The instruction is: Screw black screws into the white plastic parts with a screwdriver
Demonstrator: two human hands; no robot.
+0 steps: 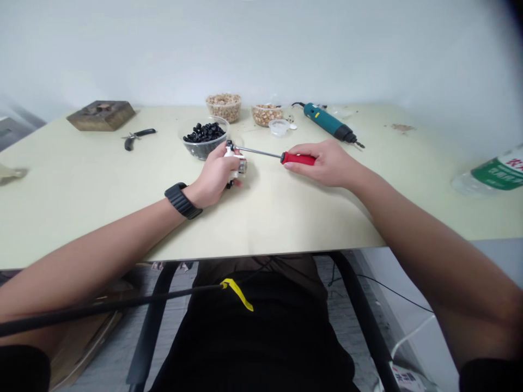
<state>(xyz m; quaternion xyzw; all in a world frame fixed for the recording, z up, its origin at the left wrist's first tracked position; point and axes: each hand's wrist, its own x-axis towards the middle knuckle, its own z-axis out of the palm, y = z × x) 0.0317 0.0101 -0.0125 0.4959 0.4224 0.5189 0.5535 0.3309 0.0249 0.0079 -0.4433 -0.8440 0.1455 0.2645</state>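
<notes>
My left hand [216, 175], with a black watch band on the wrist, is closed round a small white device with black end pieces [242, 165]. Its exact kind I cannot make out, as the fingers cover much of it. My right hand [327, 162] grips a screwdriver [300, 159] by its red handle. The screwdriver's metal shaft points left, and its tip meets the black piece at the device's upper end. Just behind my left hand stands a clear bowl [206, 148] of small black parts.
Two clear tubs [224, 111] [266, 115] of small tan pieces stand at the back. Near them are a small clear lid [279, 128] and a green rotary tool [327, 121]. Pliers [139, 136] and a wooden block [101, 116] lie left; a bottle [496, 173] is right.
</notes>
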